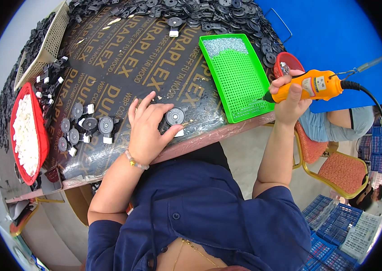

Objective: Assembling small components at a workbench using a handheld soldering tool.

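On the table's near edge lies a round black plastic part [174, 116] with a white end piece. My left hand [148, 128] steadies it between thumb and index finger, the other fingers spread out over the table. In my right hand [290, 97] is an orange electric screwdriver [315, 85], gripped round its body. Its bit points left over the near end of a green perforated tray [229, 115]. A few screws [247, 105] lie near the bit, and a heap of small silvery screws [227, 46] fills the tray's far end. Whether a screw sits on the bit is too small to tell.
Several black round parts with white ends [89, 123] lie left of my left hand. Further left stand a red basket [43, 135] of white pieces and a cream basket [42, 49]. Black parts [240, 16] pile up along the back. A red bowl [290, 58] stands beyond the tray. The screwdriver hangs from a spring [371, 63].
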A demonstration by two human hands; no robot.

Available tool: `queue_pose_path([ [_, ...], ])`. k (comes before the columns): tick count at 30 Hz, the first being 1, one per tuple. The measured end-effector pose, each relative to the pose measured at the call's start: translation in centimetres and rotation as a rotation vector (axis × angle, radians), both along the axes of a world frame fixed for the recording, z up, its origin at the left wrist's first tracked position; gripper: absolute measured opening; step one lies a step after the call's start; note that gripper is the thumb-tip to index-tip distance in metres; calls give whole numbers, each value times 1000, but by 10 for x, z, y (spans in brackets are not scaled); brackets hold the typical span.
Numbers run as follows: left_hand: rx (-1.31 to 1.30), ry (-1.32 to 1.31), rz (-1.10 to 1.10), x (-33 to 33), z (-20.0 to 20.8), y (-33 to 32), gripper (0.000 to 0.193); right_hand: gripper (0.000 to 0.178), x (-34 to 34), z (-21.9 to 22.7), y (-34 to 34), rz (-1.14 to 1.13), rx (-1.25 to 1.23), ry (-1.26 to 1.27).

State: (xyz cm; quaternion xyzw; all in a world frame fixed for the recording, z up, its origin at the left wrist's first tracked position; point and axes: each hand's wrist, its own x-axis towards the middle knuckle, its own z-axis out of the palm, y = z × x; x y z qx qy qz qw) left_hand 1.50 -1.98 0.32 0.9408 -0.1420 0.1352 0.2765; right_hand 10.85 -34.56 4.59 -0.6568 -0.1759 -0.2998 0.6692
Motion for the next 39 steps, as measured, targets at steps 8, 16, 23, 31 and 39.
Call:
queue_pose_path([
  [8,0,2,-4,0,1,0,50,53,4,1,-4,-14,1,4],
  [16,-15,9,-9,-1,3,1,56,55,-1,7,1,-11,6,4],
  [23,-10,-11,-27,-1,0,2,58,74,-26,31,46,305,132,-135],
  [31,-26,-7,-25,-1,-4,3,54,77,-45,13,140,745,174,150],
  [39,-25,-32,-36,0,-7,3,53,73,-47,12,152,743,104,271],
])
